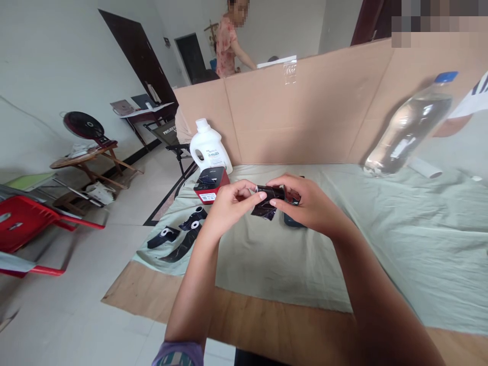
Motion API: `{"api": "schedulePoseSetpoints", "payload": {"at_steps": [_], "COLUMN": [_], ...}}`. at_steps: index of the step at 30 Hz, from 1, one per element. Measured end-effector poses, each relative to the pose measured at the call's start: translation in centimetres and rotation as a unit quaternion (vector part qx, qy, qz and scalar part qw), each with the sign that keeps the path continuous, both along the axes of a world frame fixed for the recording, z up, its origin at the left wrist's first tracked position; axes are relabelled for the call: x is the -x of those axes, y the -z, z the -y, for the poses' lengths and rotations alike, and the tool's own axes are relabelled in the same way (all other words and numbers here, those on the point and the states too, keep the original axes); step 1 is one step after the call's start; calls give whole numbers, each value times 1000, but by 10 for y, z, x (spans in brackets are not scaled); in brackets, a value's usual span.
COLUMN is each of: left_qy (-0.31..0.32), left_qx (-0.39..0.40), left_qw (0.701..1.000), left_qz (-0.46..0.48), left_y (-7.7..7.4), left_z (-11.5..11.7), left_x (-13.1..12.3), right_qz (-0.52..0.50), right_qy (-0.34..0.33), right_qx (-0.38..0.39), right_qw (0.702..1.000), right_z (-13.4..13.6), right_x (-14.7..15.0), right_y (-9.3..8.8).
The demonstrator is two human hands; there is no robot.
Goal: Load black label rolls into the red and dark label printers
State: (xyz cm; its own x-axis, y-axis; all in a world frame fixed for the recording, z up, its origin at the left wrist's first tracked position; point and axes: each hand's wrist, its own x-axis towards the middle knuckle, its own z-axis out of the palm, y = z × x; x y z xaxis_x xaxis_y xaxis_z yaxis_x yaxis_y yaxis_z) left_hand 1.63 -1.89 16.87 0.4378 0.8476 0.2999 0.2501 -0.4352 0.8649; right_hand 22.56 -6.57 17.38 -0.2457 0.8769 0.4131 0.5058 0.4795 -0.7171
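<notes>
Four shiny black film rolls (273, 193) — one white plastic jug (209, 148), one boxy red-and-black device (212, 182), one clear blue-capped plastic bottle (414, 124).

Table (267, 316) is covered by a cloth (282, 262), near edge left exposed. Three black rolls (186, 241) are laid left, with box (221, 183) and jug (209, 145) placed beyond. Bottle (412, 127) and tube (425, 168) are noted far right; a dark object (293, 220), centre, is partly hidden.

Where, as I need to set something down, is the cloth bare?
Bare cloth shows between the left forearm, right forearm, held roll and wooden edge; another patch runs from the right forearm toward the clear bottle. The left is crowded: black rolls, red box, white jug. A dark object shows partly behind the right hand.
</notes>
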Motion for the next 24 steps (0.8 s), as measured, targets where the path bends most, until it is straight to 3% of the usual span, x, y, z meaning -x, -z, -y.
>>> {"api": "schedulePoseSetpoints", "payload": {"at_steps": [6,9,12,15,18,21,24], "left_qy": [14,-15,-51,-109,-152,-169,-183], "left_qx": [-45,-36,-13,3,7,9,35], "left_qw": [998,998,998,993,986,983,979], "left_qz": [-33,-46,-28,39,67,70,82], "left_y": [12,35,70,108,134,144,145], "left_z": [-1,2,3,-1,-3,-4,-6], "left_x": [7,18,29,34,35,34,34], "right_qz": [18,58,120,193,292,335,318], "right_qy": [-29,-75,-95,-49,27,67,66], "right_qx": [38,57,60,34,-20,-68,-89], "right_qw": [999,994,986,979,956,937,942], "right_z": [-8,-15,-22,-27,-31,-35,-43], "right_x": [-1,10,34,63,85,97,101], "right_y": [9,21,43,69,91,104,115]}}
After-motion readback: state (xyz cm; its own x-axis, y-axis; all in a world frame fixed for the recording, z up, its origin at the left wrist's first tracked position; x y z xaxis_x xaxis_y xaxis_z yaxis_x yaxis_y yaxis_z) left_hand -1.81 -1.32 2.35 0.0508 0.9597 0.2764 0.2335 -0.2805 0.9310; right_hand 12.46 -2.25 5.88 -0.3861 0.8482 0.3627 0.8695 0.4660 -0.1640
